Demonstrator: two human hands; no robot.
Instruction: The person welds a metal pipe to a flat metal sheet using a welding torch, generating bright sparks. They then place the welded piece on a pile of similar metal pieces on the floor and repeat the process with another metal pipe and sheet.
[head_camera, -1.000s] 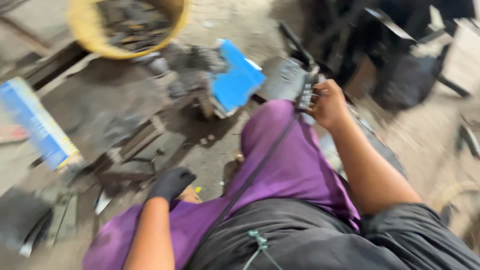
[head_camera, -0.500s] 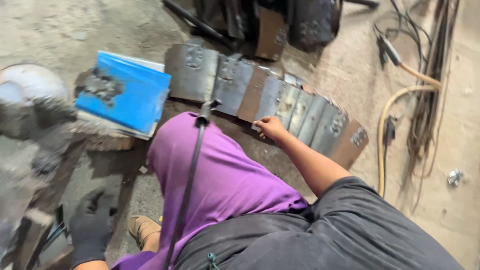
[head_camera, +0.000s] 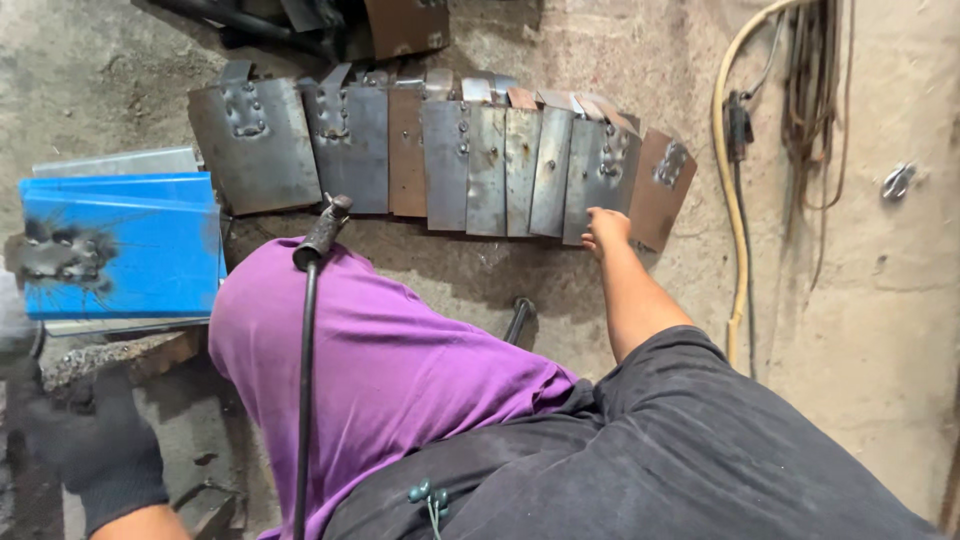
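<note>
Dusty concrete floor (head_camera: 880, 380) — right hand (head_camera: 606, 230), fingers curled on the metal plates (head_camera: 600, 175), steadying them; gloved left hand (head_camera: 95, 450) hangs loose, gripping nothing.

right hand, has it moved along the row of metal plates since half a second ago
Yes. The right hand has shifted rightward along the row of metal plates, from about the middle plates to the lower edge of the plates near the right end.

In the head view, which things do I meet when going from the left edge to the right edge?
Blue sheet → row of metal plates → right hand → yellow hose → hanging wires → small metal hook.
</note>
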